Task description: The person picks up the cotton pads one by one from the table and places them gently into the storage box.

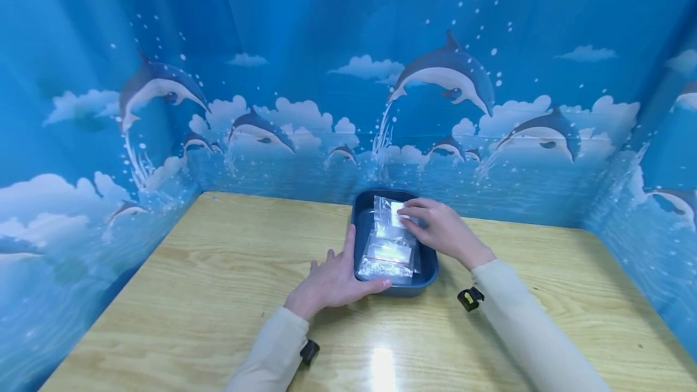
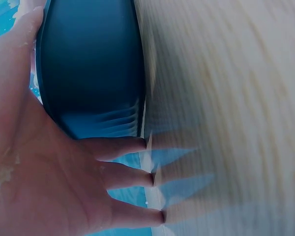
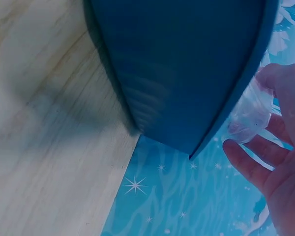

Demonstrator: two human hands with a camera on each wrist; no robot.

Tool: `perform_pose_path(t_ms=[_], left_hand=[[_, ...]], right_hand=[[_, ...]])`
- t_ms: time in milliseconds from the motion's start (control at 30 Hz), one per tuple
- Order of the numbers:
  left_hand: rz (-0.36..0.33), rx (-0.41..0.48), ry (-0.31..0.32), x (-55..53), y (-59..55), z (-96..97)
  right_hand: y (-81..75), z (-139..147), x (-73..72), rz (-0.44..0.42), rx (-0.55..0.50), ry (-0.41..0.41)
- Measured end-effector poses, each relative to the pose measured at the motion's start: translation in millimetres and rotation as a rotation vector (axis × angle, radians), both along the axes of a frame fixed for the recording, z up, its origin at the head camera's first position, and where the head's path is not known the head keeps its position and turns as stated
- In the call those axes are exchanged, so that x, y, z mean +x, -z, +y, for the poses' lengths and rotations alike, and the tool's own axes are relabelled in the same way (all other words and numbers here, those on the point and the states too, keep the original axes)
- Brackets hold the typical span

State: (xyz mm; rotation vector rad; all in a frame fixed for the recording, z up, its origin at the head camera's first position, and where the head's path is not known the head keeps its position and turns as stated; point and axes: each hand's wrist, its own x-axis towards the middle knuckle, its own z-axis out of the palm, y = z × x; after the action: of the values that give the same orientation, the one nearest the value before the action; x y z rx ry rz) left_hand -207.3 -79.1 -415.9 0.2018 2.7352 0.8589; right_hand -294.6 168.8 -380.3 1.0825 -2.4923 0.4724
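Observation:
A dark blue plastic bin (image 1: 359,241) stands near the back of the table and holds several clear zip bags (image 1: 388,253) with white labels. My left hand (image 1: 334,280) rests against the bin's left front corner, its thumb on the front rim. In the left wrist view its straight, spread fingers (image 2: 130,214) reach down to the tabletop beside the bin wall. Over the bin's right rim, my right hand (image 1: 438,225) pinches the upper clear zip bag (image 1: 397,213) by its right side. The right wrist view shows that crinkled plastic bag (image 3: 250,115) between thumb and fingers; its contents are unclear.
The wood-grain table (image 1: 229,259) extends to both sides of the bin. Behind it hangs a blue curtain (image 1: 305,77) printed with dolphins, close to the bin's far end. Small black devices (image 1: 471,299) sit at both wrists.

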Motion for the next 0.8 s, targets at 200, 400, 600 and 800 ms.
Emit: perform_pose_path(t_ms=[200, 400, 600, 800], left_hand=[[0.002, 0.000, 0.000, -0.7, 0.0, 0.0], [-0.006, 0.004, 0.005, -0.5, -0.3, -0.2], [-0.011, 0.009, 0.004, 0.0, -0.5, -0.1], [-0.003, 0.003, 0.010, -0.5, 0.0, -0.3]], right_hand=[[2.0, -9.1, -11.5, -0.032, 0.030, 0.010], [5.9, -16.4, -18.7, -0.141, 0.095, 0.059], [9.5, -22.7, -19.0, -0.192, 0.162, 0.073], [14.1, -24.8, -18.7, -0.229, 0.221, 0.092]])
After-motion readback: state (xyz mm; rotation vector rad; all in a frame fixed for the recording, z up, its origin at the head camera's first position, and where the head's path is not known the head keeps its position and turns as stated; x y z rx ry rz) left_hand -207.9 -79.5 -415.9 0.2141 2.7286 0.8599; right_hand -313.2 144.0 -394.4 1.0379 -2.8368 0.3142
